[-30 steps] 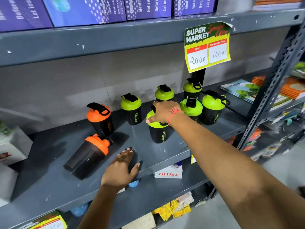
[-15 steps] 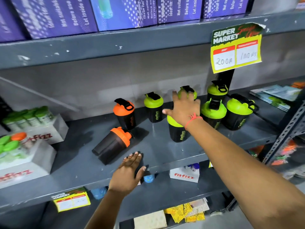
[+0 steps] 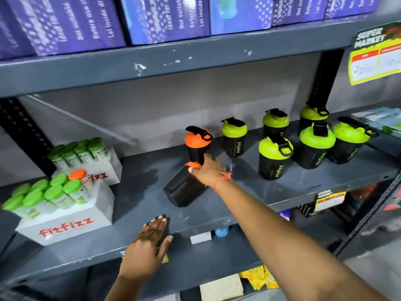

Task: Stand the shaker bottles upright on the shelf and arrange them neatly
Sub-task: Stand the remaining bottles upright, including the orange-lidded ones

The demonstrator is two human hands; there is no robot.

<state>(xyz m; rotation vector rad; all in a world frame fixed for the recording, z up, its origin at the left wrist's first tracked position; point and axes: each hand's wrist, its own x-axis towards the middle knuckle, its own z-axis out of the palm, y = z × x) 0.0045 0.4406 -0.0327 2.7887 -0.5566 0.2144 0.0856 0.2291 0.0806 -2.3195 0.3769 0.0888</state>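
A black shaker bottle with an orange lid (image 3: 182, 190) lies on its side on the grey shelf (image 3: 249, 192), lid pointing back right. My right hand (image 3: 208, 172) reaches over it and its fingers curl round the lid end, hiding most of the lid. Just behind stands an upright orange-lidded shaker (image 3: 197, 142). To the right, several green-lidded shakers stand upright in two loose rows, the nearest one at the front (image 3: 274, 157) and another behind it on the left (image 3: 234, 135). My left hand (image 3: 147, 246) rests flat on the shelf's front edge, fingers straight.
Two white Fitfizz boxes (image 3: 65, 222) holding small green-capped bottles sit at the shelf's left end. Purple boxes (image 3: 165, 18) fill the shelf above. A yellow price sign (image 3: 377, 55) hangs at upper right, beside a black upright post (image 3: 325, 77). Magazines (image 3: 382, 120) lie at far right.
My right hand left the front green-lidded shaker and moved left onto the lying orange-lidded bottle. The view swung left. My left hand stayed on the shelf edge.
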